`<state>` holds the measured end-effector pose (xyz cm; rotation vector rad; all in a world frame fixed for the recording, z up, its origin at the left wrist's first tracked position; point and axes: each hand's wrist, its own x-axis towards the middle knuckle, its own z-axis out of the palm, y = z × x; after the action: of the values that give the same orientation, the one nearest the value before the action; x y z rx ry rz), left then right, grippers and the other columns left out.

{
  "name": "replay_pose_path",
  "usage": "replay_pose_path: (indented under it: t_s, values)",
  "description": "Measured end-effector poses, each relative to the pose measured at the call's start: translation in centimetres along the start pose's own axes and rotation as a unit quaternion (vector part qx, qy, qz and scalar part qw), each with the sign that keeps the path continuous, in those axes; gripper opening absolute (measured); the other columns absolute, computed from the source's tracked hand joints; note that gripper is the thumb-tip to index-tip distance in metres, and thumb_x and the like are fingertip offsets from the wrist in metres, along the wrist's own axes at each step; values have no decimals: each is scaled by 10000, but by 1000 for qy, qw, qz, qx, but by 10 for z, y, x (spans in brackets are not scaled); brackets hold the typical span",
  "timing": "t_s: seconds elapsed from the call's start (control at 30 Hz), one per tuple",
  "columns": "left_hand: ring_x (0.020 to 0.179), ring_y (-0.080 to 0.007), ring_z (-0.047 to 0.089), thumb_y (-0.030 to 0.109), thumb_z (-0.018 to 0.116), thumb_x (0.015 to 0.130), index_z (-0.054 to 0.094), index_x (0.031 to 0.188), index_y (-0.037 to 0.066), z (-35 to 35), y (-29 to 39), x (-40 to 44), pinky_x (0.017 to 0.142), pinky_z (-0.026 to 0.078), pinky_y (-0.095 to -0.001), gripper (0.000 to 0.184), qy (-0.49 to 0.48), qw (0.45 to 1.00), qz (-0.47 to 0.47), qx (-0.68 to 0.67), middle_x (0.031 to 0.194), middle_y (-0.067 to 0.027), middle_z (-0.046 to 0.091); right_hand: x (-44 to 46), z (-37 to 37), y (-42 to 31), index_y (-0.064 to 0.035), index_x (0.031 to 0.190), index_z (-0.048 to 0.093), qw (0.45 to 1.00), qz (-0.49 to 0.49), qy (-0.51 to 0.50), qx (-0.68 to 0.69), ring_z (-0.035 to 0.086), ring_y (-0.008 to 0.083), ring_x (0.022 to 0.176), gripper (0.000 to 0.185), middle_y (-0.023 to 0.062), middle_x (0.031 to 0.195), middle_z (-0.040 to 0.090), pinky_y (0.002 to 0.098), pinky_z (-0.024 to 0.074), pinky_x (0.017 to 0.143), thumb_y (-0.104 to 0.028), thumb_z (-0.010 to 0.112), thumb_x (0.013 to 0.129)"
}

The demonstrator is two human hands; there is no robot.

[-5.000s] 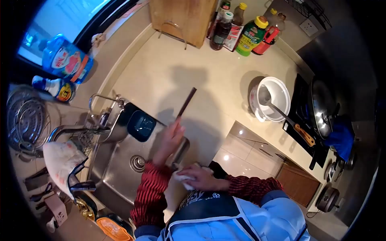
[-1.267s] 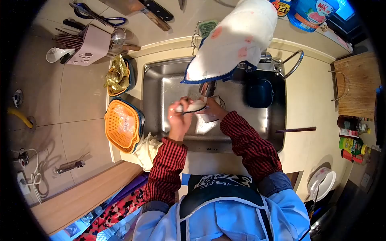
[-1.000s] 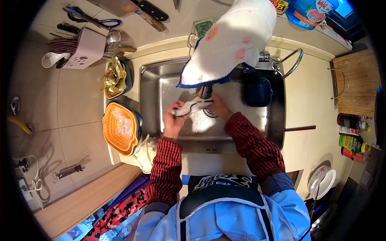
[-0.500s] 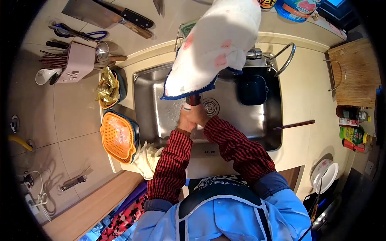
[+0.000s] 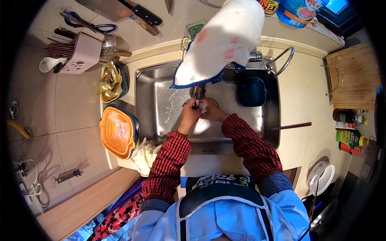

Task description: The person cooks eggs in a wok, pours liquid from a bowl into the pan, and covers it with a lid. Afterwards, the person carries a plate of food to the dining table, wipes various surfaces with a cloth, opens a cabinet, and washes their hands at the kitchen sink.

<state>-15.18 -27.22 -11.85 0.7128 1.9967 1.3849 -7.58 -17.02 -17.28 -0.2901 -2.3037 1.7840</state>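
Over the steel sink (image 5: pixel 177 138), my left hand (image 5: pixel 189 115) is closed around the near end of a dark, shiny object (image 5: pixel 198 93) with a reddish patch; its kind is unclear. My right hand (image 5: pixel 214 112) is beside it on the right, fingers curled in at a small whitish piece that I cannot make out. A white cloth (image 5: pixel 219 48) with pink spots and a blue edge hangs above, hiding the far end of the dark object. Water streaks wet the basin left of my hands. A dark blue square container (image 5: pixel 251 92) stands in the sink's right rear corner.
Left of the sink are orange baskets (image 5: pixel 116 130) and pale gloves (image 5: pixel 145 156). Chopsticks (image 5: pixel 292 126) jut over the right rim. A faucet (image 5: pixel 255 56) is at the back, a cutting board (image 5: pixel 354 76) at far right, knives (image 5: pixel 120 14) at upper left.
My hands have moved apart from their overlapped grip, the right one shifting rightward. More of the dark object shows between them, and the water streaks on the left are larger.
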Motion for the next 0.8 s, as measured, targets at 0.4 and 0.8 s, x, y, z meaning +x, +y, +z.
replay_pose_path:
  t_s: [0.4, 0.8]
  values:
    - [1023, -220, 424, 27, 691, 567, 278, 1184, 50, -42, -4, -19, 857, 351, -316, 742, -25, 995, 61, 71, 1094, -134, 415, 37, 32, -35, -37, 845, 478, 944, 140, 23, 298, 460, 87, 732, 231, 11, 753, 471, 229, 392, 675, -74, 598, 651]
    - [684, -132, 480, 20, 434, 779, 423, 1005, 38, 7, -34, 31, 518, 403, -220, 227, -47, 841, -201, -500, 865, -60, 484, -2, -47, -25, -53, 1245, 202, 945, 284, 59, 149, 459, 248, 986, 607, 176, 1073, 453, 312, 381, 799, -125, 532, 741]
